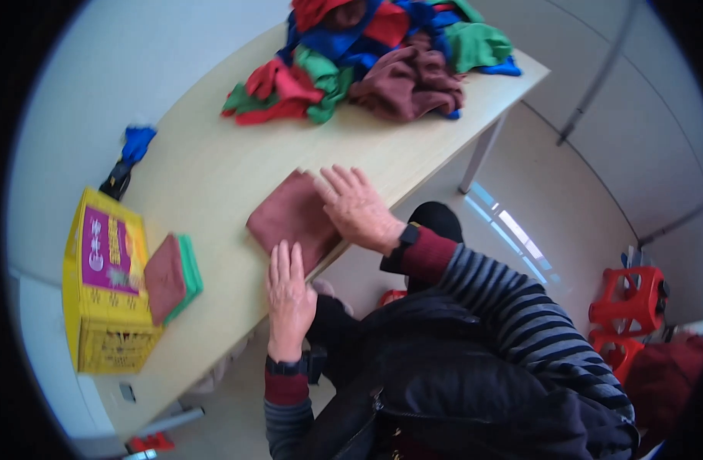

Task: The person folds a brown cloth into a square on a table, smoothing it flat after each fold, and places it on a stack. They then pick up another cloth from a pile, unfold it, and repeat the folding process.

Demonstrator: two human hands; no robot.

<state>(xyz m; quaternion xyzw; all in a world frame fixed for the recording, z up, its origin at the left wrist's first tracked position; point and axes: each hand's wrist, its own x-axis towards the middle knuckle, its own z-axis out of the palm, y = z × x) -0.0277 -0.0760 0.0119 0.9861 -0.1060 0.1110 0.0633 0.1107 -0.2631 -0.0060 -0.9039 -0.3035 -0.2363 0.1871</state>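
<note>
A brown cloth [296,217], folded into a rough square, lies flat near the front edge of the table. My left hand [291,295] rests on its near corner with the fingers stretched out. On the cloth's right side lies my right hand [359,208], palm down, its fingers extended. Neither hand grips anything. To the left, a small stack of folded cloths [167,278], brown on green, leans by a yellow box [110,291].
A loose heap of red, blue, green and brown cloths [405,77] covers the far end of the pale wooden table [221,169]. A blue and black item [129,157] lies at the back edge by the wall. Red plastic stools [626,301] stand on the floor at right.
</note>
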